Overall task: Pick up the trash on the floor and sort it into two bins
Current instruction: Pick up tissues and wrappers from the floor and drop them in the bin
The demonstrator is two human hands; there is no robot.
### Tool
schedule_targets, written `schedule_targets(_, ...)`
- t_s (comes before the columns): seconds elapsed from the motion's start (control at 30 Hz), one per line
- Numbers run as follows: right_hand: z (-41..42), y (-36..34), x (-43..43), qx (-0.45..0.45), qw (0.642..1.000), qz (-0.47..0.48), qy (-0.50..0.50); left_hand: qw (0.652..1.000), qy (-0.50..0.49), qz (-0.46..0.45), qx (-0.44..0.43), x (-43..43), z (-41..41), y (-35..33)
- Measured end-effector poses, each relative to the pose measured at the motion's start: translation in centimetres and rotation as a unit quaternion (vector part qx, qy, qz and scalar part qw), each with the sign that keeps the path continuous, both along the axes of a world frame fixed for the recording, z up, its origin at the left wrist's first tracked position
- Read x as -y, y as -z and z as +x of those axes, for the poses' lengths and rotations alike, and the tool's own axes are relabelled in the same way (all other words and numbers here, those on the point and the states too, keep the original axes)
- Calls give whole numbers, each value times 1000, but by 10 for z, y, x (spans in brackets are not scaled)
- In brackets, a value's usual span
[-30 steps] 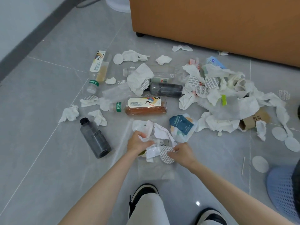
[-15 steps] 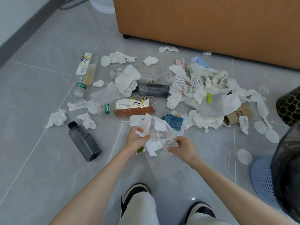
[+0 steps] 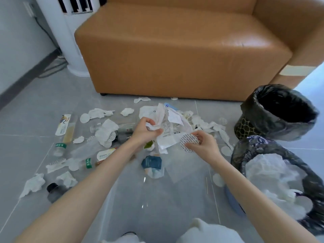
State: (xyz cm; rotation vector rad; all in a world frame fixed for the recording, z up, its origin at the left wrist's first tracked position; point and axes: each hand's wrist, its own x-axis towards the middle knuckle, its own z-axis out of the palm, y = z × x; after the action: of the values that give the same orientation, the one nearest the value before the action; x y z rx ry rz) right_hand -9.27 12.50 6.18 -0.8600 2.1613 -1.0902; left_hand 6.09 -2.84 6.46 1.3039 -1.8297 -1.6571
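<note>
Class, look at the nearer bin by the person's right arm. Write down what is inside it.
Crumpled white paper lies in the nearer bin, on its black liner. Anything beneath the paper is covered.

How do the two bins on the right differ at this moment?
The far bin has a dark patterned wall; the near bin is a blue basket. The far bin's inside shows only darkness; the near bin holds white crumpled paper. Both are lined with dark plastic bags.

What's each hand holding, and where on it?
Left hand grips a bunch of crumpled white wrappers at its lower left. Right hand pinches the round dotted pad by its right edge.
</note>
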Motion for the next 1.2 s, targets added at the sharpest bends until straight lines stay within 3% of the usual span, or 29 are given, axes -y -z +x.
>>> schedule_targets(0.33, -76, -76, -109, -57, 988, -36, 142, 979, 182, -88, -38, -96, -138, -89)
schedule_targets(0.63, -114, -62, -216, -106, 963, 26, 247, 950, 312, -2, 2, -201, -212, -62)
schedule_targets(0.77, -127, -35, -242, -96, 956, 77, 266, 907, 414, 34, 70, -215, -215, -30)
schedule_targets(0.93, -134, -3, -250, -141, 951, 171, 216, 855, 508, 28, 98, -223, -212, -1)
schedule_targets(1.1, -132, -2, -239, -267, 928, 227, 126, 805, 567, -97, 147, -234, -215, 21)
schedule_targets(1.2, -131, 3, -228, -213, 952, 221, 17, 770, 578, -203, 180, -238, -215, 32)
